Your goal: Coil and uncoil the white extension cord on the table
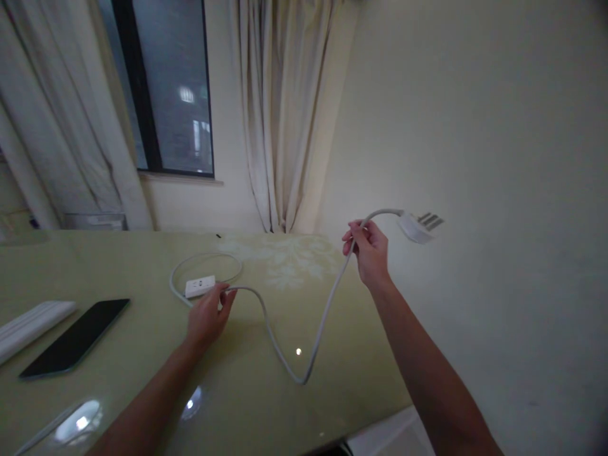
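No readable text or labels

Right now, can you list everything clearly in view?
Flexible power cable: 1, white, centre
Three-pin plug: 1, white, right
Rectangular socket block: 1, white, left
Flat tablet-like slab: 1, black, left
Long bar: 1, white, far left
Slim rod: 1, pale, bottom left
Glossy table: 1, yellow-green, bottom
Glass window: 1, black-framed, top left
Fabric curtains: 2, cream, beside window
Plain wall: 1, cream, right
Left hand: 1, bare, on cable
Right hand: 1, bare, on cable
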`<state>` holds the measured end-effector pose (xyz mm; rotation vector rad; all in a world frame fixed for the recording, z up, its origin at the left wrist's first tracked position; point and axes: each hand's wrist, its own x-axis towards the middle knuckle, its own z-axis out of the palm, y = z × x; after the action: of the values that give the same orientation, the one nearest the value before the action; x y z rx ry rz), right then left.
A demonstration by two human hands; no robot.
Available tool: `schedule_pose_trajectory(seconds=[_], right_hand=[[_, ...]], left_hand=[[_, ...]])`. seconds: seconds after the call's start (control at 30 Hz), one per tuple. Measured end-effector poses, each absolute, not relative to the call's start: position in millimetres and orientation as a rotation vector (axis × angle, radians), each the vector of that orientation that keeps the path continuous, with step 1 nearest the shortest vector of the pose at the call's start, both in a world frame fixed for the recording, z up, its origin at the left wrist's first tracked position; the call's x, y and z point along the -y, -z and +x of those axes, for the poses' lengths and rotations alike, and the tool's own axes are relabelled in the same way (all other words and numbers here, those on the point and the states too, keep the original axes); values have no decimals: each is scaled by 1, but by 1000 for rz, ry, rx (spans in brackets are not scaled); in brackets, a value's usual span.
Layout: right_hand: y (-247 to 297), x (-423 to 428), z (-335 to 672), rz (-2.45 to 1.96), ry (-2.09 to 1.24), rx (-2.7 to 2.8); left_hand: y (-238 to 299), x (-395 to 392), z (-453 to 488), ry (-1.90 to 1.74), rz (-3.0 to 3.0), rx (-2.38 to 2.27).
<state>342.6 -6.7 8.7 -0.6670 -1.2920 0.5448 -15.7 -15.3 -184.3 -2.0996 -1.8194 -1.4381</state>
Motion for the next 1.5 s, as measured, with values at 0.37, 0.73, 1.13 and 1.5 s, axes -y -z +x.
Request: schedule_pose_trajectory(seconds=[0.37,0.73,1.13,1.5], right_hand=[[-45,-33,279,-619,-521,1423],[-121,-81,269,-660,-1216,1304],[-77,-76,268,-620,26,2115],[-50,-94,261,-984,-1131,836]], left_hand=[[185,13,-6,1346,-2253,1804],[184,21,-10,1454,-2067,2032],[190,22,1,877,-3028,1567],[186,30,9,606,-3140,1661]])
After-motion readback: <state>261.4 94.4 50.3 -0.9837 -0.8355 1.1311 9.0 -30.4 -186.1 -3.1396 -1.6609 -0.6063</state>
